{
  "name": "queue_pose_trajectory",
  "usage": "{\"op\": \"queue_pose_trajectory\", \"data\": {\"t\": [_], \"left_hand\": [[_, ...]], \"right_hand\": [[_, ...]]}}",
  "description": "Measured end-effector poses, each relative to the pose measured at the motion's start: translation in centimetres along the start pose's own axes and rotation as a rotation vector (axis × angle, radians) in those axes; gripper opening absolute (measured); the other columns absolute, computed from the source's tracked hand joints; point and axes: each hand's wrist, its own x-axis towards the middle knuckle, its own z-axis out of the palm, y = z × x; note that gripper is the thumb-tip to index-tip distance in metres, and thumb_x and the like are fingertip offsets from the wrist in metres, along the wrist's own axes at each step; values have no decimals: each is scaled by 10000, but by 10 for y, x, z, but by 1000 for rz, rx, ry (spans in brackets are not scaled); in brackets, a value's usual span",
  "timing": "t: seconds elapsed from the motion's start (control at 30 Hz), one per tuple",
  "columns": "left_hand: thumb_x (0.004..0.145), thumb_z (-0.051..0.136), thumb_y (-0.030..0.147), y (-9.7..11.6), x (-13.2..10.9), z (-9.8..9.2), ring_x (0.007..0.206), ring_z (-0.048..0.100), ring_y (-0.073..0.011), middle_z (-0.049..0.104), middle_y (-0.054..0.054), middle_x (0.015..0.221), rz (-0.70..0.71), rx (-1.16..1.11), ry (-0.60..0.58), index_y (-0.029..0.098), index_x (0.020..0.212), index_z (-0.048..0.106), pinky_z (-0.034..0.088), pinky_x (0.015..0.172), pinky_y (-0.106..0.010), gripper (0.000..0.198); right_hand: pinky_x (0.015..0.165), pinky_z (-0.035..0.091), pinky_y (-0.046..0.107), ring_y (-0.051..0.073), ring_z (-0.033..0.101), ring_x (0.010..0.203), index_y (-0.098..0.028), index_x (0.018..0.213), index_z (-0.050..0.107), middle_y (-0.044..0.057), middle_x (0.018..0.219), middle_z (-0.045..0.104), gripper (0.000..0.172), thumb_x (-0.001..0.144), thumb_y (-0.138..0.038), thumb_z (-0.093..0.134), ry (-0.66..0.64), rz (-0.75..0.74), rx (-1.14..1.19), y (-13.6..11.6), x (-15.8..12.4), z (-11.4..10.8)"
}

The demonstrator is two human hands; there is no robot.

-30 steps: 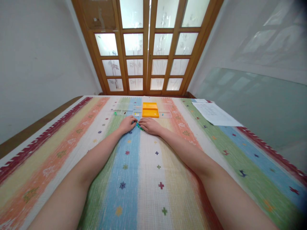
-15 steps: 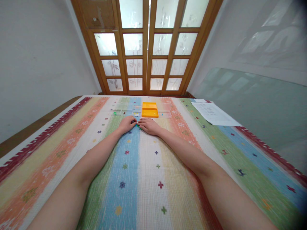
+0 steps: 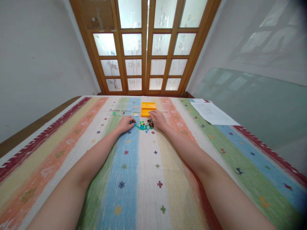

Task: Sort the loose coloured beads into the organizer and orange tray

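Note:
A pile of small beads or similar tiny pieces (image 3: 144, 126), blue, green, yellow and dark brown, lies on the striped tablecloth between my hands. My left hand (image 3: 125, 124) rests at the pile's left edge, fingers loosely bent, with a gap between thumb and forefinger. An open orange case (image 3: 148, 105) lies beyond the pile. My right hand (image 3: 159, 120) reaches over the case's near right corner with its fingertips pressed together; whatever they hold is too small to make out. Part of the pile's dark right side sits beside the right wrist.
A clear divided box (image 3: 122, 108) with a few small pieces stands left of the orange case. Another clear tray (image 3: 166, 110) is partly visible on its right. Printed paper sheets (image 3: 213, 113) lie at the right. Wooden glazed doors (image 3: 146, 57) stand beyond the table.
My right hand has moved up and right, away from my left hand, to the orange case. The pile of pieces it covered now shows. My left hand has barely moved.

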Motion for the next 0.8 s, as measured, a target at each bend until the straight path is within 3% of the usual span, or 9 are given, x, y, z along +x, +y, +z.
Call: {"op": "queue_pose_trajectory", "data": {"t": [0.13,0.4,0.57,0.8], "left_hand": [[890,621,222,-1,0,-1,984,655,-244,711,-76,991,8,7,-2,205,948,784,513,978,-401,174],[929,579,247,0,0,-2,959,649,-247,732,-74,990,-41,-13,42,218,965,734,503,922,-387,161],[946,564,276,-7,1,-3,828,635,-214,724,-44,925,-204,-100,166,236,1011,695,481,786,-332,152],[906,616,309,-43,5,-10,772,618,-180,692,-31,866,-394,-356,438,193,978,700,498,743,-285,160]], "right_hand": [[1091,493,470,294,649,1180,-166,1250,766,146,1251,741,354,1059,-309,505,70,79,-26,15,-1,0],[1095,481,487,298,628,1194,-179,1191,780,141,1255,733,315,1019,-280,537,18,94,-55,15,-3,3],[1092,473,502,302,621,1183,-198,1151,791,135,1247,728,309,1028,-292,523,-5,45,-28,8,-3,3],[1075,481,471,287,627,1164,-195,1127,788,128,1234,730,273,1024,-278,549,-1,2,-30,7,-5,3]]}}
